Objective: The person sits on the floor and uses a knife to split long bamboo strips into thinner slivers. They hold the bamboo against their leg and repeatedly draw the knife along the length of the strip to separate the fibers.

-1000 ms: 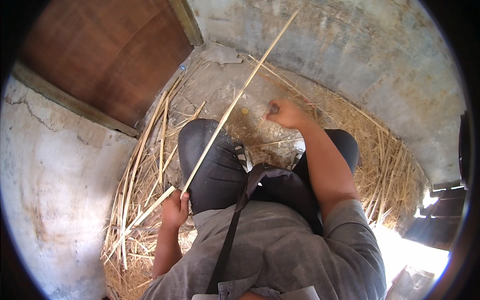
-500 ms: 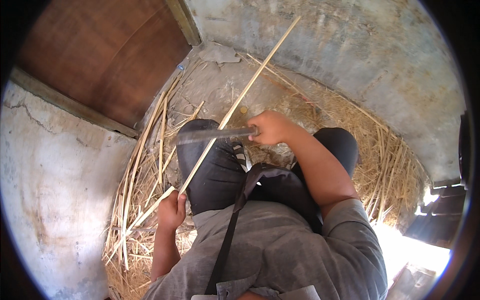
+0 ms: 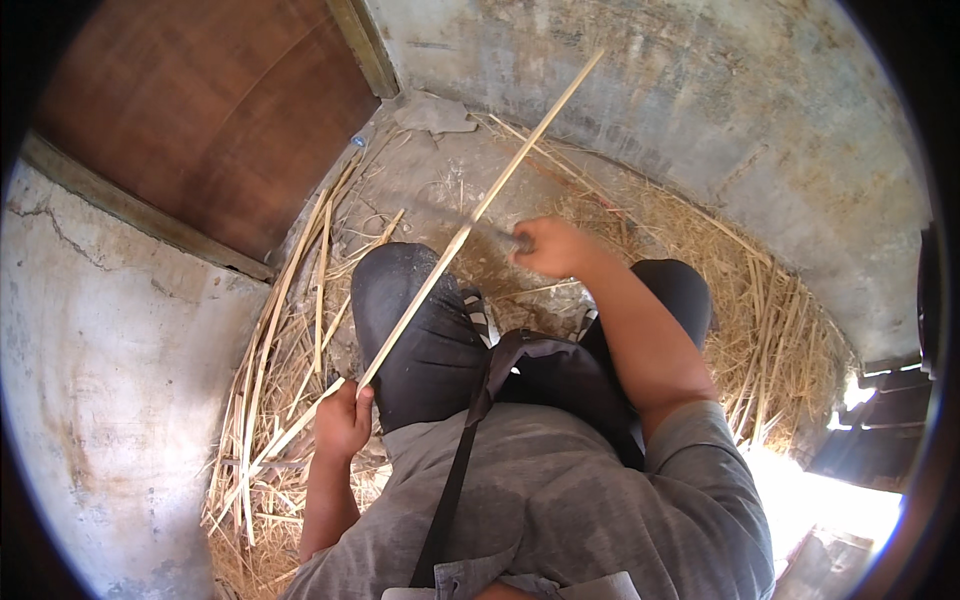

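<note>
My left hand [image 3: 342, 422] is closed around the lower part of a long, pale split-bamboo strip [image 3: 415, 304]. The strip slants from there up past my left knee toward the far wall, and another pale length sticks out below the same hand. A long-bladed knife [image 3: 499, 237] is gripped by its handle in my right hand [image 3: 556, 248], just right of the strip. Motion smears its blade, which points left across the strip around mid-length; whether it touches the bamboo I cannot tell.
Several long strips [image 3: 268, 345] lie on the floor at left, beside a brown wooden panel [image 3: 200, 110]. Shavings and thin strips [image 3: 770, 330] are heaped along the right wall [image 3: 700, 90]. A flat grey stone piece [image 3: 435, 114] lies in the far corner.
The knife blade has swung upward and farther along the strip, from near my left knee toward the far floor. The strip's far tip has dipped slightly; my left hand keeps its place.
</note>
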Action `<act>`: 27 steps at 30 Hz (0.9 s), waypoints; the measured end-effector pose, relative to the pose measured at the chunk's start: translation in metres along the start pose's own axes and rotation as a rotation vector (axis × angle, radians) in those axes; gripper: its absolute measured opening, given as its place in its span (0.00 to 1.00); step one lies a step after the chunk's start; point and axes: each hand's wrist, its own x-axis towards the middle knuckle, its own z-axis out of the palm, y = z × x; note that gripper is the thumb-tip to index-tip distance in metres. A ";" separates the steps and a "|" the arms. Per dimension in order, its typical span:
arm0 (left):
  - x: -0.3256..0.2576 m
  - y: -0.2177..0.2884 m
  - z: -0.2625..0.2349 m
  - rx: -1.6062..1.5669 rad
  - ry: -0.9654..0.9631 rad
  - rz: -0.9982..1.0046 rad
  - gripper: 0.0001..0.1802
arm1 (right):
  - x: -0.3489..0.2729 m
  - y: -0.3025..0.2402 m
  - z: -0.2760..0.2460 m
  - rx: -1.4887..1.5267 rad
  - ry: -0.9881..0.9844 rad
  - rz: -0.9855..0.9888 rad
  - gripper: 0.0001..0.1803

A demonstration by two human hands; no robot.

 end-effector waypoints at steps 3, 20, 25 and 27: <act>-0.002 0.002 -0.003 0.009 -0.002 -0.022 0.29 | 0.002 -0.025 0.014 -0.038 -0.156 -0.142 0.21; -0.003 0.001 0.009 -0.052 0.008 -0.029 0.27 | -0.001 0.016 -0.016 0.104 0.151 0.211 0.31; -0.007 0.000 0.012 -0.095 0.033 -0.014 0.25 | 0.003 -0.006 0.015 0.013 -0.090 0.020 0.29; -0.007 -0.004 0.016 -0.120 0.037 -0.015 0.25 | 0.004 -0.008 0.020 0.020 -0.108 -0.005 0.28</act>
